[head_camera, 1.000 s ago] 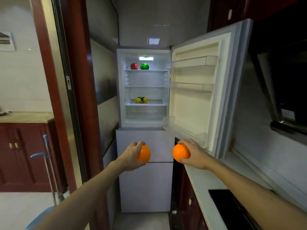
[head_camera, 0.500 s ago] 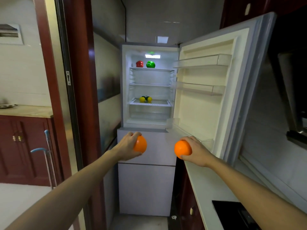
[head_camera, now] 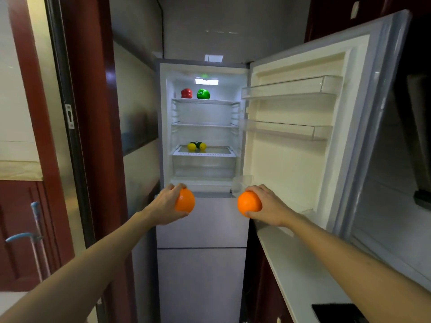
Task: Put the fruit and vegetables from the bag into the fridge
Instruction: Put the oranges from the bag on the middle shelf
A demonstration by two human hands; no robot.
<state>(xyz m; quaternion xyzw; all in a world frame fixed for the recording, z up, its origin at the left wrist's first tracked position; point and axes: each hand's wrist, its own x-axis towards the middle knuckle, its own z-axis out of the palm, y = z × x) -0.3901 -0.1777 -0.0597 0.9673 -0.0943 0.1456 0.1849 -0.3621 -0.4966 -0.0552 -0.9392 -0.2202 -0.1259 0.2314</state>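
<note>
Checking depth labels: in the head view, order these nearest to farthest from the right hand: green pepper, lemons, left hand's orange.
1. Orange in the left hand, just left of the right hand.
2. Lemons, on the lower fridge shelf.
3. Green pepper, on the top shelf.

**Produce Tally at the Fridge**

We count two oranges (head_camera: 185, 202) (head_camera: 248, 203), two lemons (head_camera: 191, 147) (head_camera: 203, 146), one red bell pepper (head_camera: 186, 93) and one green bell pepper (head_camera: 203, 94). We cannot count the dark green items (head_camera: 197, 143) between the lemons.
</note>
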